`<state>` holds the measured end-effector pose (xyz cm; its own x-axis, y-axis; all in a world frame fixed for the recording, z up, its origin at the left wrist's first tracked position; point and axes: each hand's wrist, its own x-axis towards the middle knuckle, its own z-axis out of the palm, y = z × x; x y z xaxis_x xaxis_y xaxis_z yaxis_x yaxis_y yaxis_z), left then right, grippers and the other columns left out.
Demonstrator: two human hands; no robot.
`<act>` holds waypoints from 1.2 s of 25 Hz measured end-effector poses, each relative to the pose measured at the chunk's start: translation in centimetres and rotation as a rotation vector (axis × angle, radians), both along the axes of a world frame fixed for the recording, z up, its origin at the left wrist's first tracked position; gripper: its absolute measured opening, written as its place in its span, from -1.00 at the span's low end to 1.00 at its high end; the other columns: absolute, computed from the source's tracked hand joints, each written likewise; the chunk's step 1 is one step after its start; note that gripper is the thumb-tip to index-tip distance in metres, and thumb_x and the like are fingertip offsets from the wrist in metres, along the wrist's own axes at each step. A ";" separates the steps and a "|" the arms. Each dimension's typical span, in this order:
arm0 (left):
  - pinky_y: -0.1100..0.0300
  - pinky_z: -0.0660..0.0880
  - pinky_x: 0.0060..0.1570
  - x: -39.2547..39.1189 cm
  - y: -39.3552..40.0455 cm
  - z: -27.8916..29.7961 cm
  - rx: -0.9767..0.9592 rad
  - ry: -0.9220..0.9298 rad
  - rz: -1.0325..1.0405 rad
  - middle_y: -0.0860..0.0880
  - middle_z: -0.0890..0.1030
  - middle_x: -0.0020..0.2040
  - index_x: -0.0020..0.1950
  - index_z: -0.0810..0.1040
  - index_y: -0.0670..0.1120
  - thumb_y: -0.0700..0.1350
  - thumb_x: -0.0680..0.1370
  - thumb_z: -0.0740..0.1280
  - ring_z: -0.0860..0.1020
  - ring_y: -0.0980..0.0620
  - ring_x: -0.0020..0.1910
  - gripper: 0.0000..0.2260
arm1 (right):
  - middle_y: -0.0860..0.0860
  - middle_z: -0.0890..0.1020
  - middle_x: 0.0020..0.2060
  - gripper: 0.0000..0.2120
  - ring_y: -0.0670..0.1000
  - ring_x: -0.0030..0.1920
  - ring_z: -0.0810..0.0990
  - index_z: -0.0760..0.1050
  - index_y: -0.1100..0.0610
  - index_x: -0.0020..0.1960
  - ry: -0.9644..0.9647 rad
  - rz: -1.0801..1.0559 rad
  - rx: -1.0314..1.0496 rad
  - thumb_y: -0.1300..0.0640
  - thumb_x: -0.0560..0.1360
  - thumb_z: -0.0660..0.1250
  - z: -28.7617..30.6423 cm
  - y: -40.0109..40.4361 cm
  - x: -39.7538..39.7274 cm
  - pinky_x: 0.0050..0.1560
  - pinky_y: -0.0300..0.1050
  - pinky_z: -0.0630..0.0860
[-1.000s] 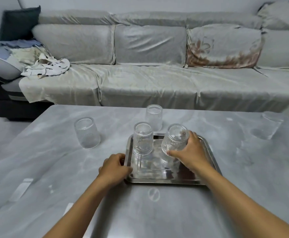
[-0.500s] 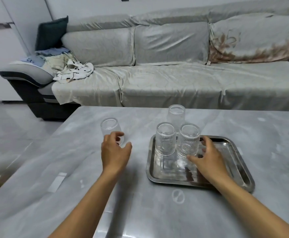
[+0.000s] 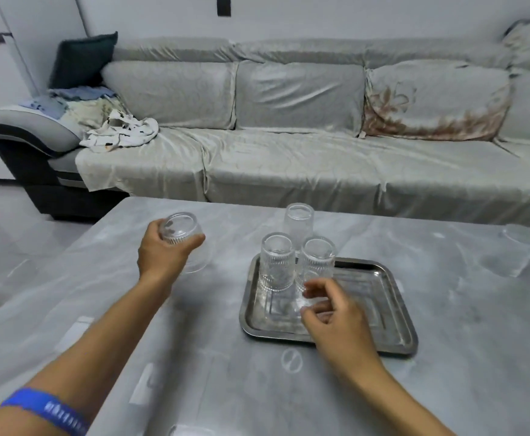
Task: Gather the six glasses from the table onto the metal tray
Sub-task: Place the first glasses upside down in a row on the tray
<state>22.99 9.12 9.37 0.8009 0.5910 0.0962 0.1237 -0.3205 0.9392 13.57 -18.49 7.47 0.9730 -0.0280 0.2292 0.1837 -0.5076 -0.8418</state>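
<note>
A square metal tray [image 3: 380, 297] lies on the grey table. Two ribbed glasses stand upside down at its far left: the left one [image 3: 276, 262] and the right one [image 3: 317, 259]. A smooth glass [image 3: 298, 223] stands upside down on the table just behind the tray. My left hand [image 3: 163, 253] grips another upturned glass [image 3: 181, 229] to the left of the tray, tilted and lifted off the table. My right hand [image 3: 332, 313] hovers over the tray's near left part, fingers loosely curled, holding nothing. A faint glass [image 3: 521, 236] shows at the far right edge of the table.
The grey marble-look table [image 3: 194, 372] fills the foreground. Behind it runs a long covered sofa [image 3: 288, 158] with crumpled clothes [image 3: 122, 135] and a dark cushion [image 3: 84, 58] at its left end. Floor lies to the left of the table.
My left hand has closed on the glass left of the tray and tilted it up. My right hand has let go of the right ribbed glass and drawn back toward me.
</note>
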 end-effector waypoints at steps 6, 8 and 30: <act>0.24 0.56 -0.09 -10.0 -10.9 4.7 0.132 -0.240 -0.487 0.18 0.65 0.00 0.12 0.49 0.20 0.19 0.16 0.56 0.62 0.21 -0.03 -0.43 | -0.18 0.46 0.34 -0.18 -0.14 0.28 0.44 0.21 -0.15 0.43 -0.127 0.108 -0.031 -0.02 0.27 0.51 3.1 1.7 -2.2 0.27 -0.16 0.41; 0.22 0.57 -0.02 -12.0 -14.1 5.3 0.190 -0.281 -0.549 0.20 0.64 0.01 0.12 0.49 0.24 0.16 0.17 0.55 0.60 0.23 0.02 -0.45 | -0.15 0.57 0.21 -0.23 -0.07 0.20 0.53 0.29 -0.20 0.32 -0.186 0.012 0.044 -0.03 0.18 0.52 3.7 0.6 -2.9 0.18 -0.04 0.51; -0.12 0.52 0.08 -6.0 -9.4 -6.1 0.225 0.435 -0.422 0.02 0.67 -0.18 -0.04 0.58 0.04 -0.19 0.39 0.31 0.61 -0.14 -0.09 -0.80 | -0.09 0.59 -0.01 -0.29 -0.01 -0.06 0.59 0.32 -0.10 0.17 0.154 -0.288 -0.041 0.05 0.13 0.60 -2.8 -8.7 9.6 -0.15 -0.12 0.50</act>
<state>16.97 -0.25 3.24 0.9538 0.2202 -0.2045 0.2981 -0.6083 0.7356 23.18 -27.20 4.72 0.9499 -0.3005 0.0861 -0.1003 -0.5539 -0.8265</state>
